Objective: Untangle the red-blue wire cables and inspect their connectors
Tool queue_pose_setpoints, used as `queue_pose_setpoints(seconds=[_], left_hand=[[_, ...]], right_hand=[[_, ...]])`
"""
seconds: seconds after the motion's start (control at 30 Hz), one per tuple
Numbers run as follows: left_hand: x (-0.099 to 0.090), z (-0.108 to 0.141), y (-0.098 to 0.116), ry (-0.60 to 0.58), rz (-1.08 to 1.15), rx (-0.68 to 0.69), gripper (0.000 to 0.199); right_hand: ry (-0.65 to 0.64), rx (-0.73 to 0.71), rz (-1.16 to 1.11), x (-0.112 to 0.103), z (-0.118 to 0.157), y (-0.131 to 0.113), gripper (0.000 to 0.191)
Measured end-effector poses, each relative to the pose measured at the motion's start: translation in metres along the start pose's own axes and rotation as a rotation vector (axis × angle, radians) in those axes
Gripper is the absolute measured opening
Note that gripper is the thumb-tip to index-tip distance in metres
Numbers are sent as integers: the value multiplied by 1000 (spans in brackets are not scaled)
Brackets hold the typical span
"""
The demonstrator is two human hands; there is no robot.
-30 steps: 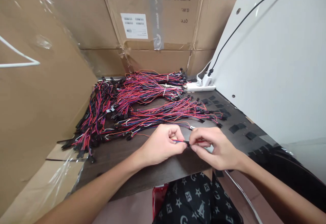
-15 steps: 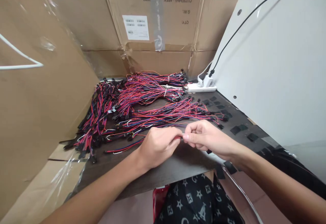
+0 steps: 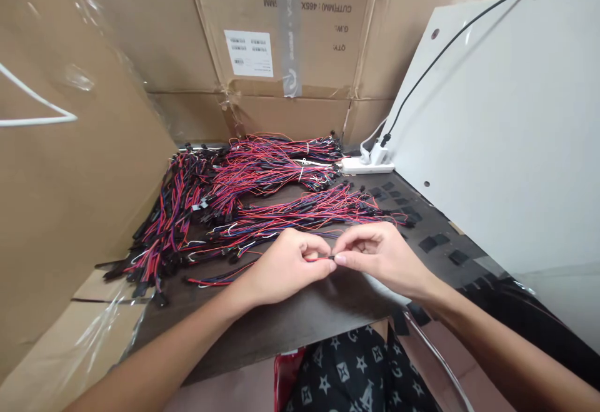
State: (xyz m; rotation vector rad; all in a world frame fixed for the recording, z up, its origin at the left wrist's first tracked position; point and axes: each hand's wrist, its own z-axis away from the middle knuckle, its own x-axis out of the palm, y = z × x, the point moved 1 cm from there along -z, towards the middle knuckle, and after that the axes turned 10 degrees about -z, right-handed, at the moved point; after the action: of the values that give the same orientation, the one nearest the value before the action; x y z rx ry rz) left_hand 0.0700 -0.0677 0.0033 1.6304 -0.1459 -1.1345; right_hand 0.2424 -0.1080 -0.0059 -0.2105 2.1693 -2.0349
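Over the front of the dark table, my left hand (image 3: 290, 267) and my right hand (image 3: 382, 254) meet fingertip to fingertip. Between them is the end of a wire harness (image 3: 220, 279) with red, dark and white wires, whose length runs out to the left behind my left hand. A small black piece shows at the pinch; its exact form is too small to tell. Thumb and index finger of each hand press on it. Just behind my hands lies a row of loose wire harnesses (image 3: 300, 211), red, blue and black.
Further bundles of harnesses (image 3: 267, 168) lie at the back, and a heap (image 3: 173, 212) at the left. A white power strip (image 3: 368, 166) with plugs stands back right. Black tape pieces (image 3: 434, 241) stick to the table. Cardboard (image 3: 309, 115) and a white panel (image 3: 497, 137) wall the sides.
My left fingers have shifted from a curled grip to a thumb-and-finger pinch, with a small black piece now visible at the meeting point. The view has tilted slightly.
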Motion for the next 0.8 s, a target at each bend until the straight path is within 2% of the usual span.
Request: queue_pose_setpoints(seconds=[0.17,0.27,0.4,0.57,0.7,0.8], left_hand=[[-1,-1,-1,-58,109,-43,26],[2,-2,-2,-87,197,-103,21],[3,-1,-1,-109,459,-229,16],[4,1,-2,-157,745,-297,17],[7,1,-3,-135,765,-327,16],[8,0,-3,-94,714,-288,13]], right_hand=[[24,-234,235,2,4,-5,6],[20,-390,376,3,7,-5,9],[91,-660,569,0,10,2,10],[87,-984,757,-4,9,12,17],[11,-1132,838,-5,10,15,15],[-52,-1136,935,-7,11,14,14]])
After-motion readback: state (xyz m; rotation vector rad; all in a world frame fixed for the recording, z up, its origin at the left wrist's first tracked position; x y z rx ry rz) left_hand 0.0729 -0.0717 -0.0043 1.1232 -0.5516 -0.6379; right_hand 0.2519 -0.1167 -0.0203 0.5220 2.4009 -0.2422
